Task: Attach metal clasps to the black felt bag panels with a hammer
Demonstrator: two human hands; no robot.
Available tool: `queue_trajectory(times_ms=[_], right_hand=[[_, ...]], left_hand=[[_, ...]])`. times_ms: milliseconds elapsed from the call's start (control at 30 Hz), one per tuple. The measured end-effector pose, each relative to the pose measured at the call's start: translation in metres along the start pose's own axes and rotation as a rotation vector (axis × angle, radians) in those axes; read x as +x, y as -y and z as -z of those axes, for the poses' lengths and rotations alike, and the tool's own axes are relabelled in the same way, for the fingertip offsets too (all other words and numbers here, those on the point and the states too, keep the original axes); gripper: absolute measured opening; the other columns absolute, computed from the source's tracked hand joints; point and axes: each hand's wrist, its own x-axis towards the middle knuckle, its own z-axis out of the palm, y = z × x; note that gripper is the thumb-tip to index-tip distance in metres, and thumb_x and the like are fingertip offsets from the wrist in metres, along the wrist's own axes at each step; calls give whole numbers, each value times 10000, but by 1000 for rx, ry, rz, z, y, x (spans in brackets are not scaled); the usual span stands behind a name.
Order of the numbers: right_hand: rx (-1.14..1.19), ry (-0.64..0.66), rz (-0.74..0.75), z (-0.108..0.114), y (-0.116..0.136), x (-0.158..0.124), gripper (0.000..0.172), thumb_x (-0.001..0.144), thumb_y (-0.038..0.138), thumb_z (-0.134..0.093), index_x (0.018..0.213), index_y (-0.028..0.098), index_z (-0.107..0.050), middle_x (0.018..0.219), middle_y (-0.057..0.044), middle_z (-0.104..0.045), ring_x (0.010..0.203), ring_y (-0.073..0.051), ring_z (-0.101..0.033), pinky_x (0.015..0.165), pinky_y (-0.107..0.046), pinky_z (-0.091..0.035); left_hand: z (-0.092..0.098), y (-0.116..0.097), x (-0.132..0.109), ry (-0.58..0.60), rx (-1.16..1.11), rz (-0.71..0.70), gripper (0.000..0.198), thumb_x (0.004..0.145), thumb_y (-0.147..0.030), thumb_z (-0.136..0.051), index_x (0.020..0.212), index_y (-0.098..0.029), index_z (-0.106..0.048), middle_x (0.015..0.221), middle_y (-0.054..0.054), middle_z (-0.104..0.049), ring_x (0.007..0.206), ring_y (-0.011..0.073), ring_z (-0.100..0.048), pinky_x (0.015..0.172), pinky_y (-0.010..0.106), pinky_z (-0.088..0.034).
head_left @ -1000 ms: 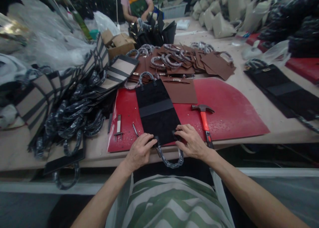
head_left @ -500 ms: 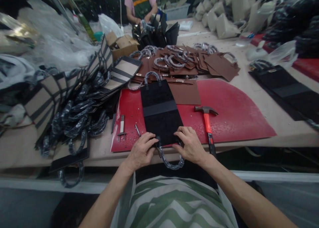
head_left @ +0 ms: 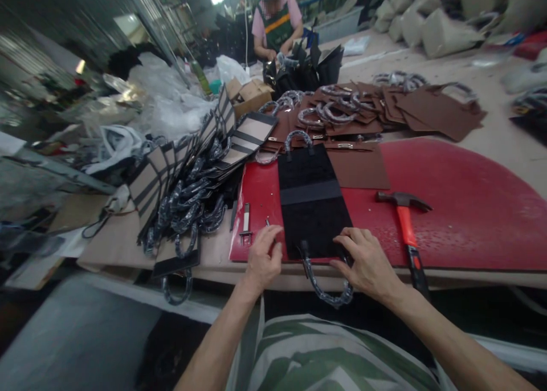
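A long black bag panel [head_left: 310, 171] lies on the red board, with plastic-wrapped handles at both ends. The near handle [head_left: 327, 291] hangs past the table edge. My right hand [head_left: 365, 263] grips the panel's lower right corner by the handle's base, fingers on top and thumb below. Off the panel to its left is my left hand [head_left: 262, 260], fingers bent and thumb apart. It covers most of a thin metal tool [head_left: 268, 222], whose tip shows beyond the fingers; contact is unclear. A pronged punch [head_left: 246, 224] with a pale handle lies further left.
A hammer [head_left: 405, 225] rests on the red board [head_left: 478, 208]. Brown bag panels [head_left: 440, 111] are piled behind. Striped panels with wrapped handles [head_left: 183, 197] heap at the left. Across the table a person [head_left: 277, 23] works by black bags [head_left: 294, 74].
My left hand has let go of the panel and moved left over the thin metal tool. My right hand stays at the panel's corner. The view has turned left.
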Motion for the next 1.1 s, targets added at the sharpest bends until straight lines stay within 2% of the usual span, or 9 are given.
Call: queue_trajectory(times_ms=[67, 200, 300, 467, 567, 700, 833, 967, 1100], right_hand=[[-1, 9, -11, 1, 1, 1, 308, 800, 299, -711, 1063, 162, -623, 1109, -129, -579, 977, -285, -493, 851, -409, -425], [-14, 20, -23, 3, 3, 0, 323, 788, 308, -726, 1060, 170, -621, 1112, -125, -584, 981, -285, -495, 847, -408, -420], [-6, 22, -17, 4, 3, -1, 340, 783, 312, -737, 1069, 171, -618, 1117, -122, -581, 995, -285, -489, 860, -406, -412], [23, 7, -29, 2, 2, -2, 344, 781, 296, -739, 1076, 164, -619, 1128, -119, -580, 996, -281, -489, 870, -407, -414], [27, -11, -18, 0, 0, -2, 337, 777, 290, -729, 1068, 157, -623, 1126, -125, -583, 998, -285, -494, 867, -413, -422], [23, -24, -13, -2, -2, -2, 311, 777, 282, -708, 1056, 168, -630, 1119, -121, -588, 994, -287, -503, 844, -411, -429], [17, -18, -12, -2, -1, -1, 299, 789, 283, -699, 1058, 176, -624, 1116, -122, -586, 980, -286, -501, 844, -412, -427], [5, -10, -18, -1, 0, -1, 296, 796, 283, -702, 1059, 175, -619, 1111, -122, -579, 969, -286, -496, 848, -408, -425], [-3, -20, -1, -2, -1, -1, 298, 802, 289, -692, 1066, 173, -619, 1115, -128, -578, 967, -288, -500, 838, -410, -432]], left_hand=[[8, 4, 10, -46, 174, 217, 233, 921, -244, -469, 1057, -179, -646, 1051, 120, -693, 1026, 245, -647, 921, 419, -515], [13, 8, 38, 261, 449, 565, 341, 844, -517, -587, 790, -192, -674, 815, 125, -717, 852, 300, -684, 756, 391, -499], [8, 7, 55, 391, 450, 672, 317, 796, -495, -638, 721, -189, -675, 775, 132, -726, 844, 301, -690, 707, 353, -470], [9, 7, 60, 369, 381, 700, 219, 791, -393, -653, 718, -190, -691, 772, 95, -739, 807, 243, -692, 672, 299, -447], [24, 13, 56, 309, 415, 679, 239, 844, -404, -591, 798, -198, -703, 824, 83, -747, 844, 229, -692, 712, 293, -458], [52, 29, 57, 162, 549, 672, 305, 873, -451, -528, 893, -194, -693, 928, 124, -747, 924, 277, -689, 766, 337, -468], [64, 54, 70, 322, 544, 803, 450, 801, -598, -579, 858, -172, -711, 945, 166, -747, 933, 309, -694, 740, 345, -478], [57, 74, 81, 413, 490, 802, 378, 720, -541, -689, 713, -164, -719, 795, 136, -746, 825, 265, -711, 678, 297, -478], [49, 80, 81, 427, 450, 797, 346, 698, -492, -724, 710, -147, -735, 649, 105, -713, 700, 232, -706, 623, 275, -476]])
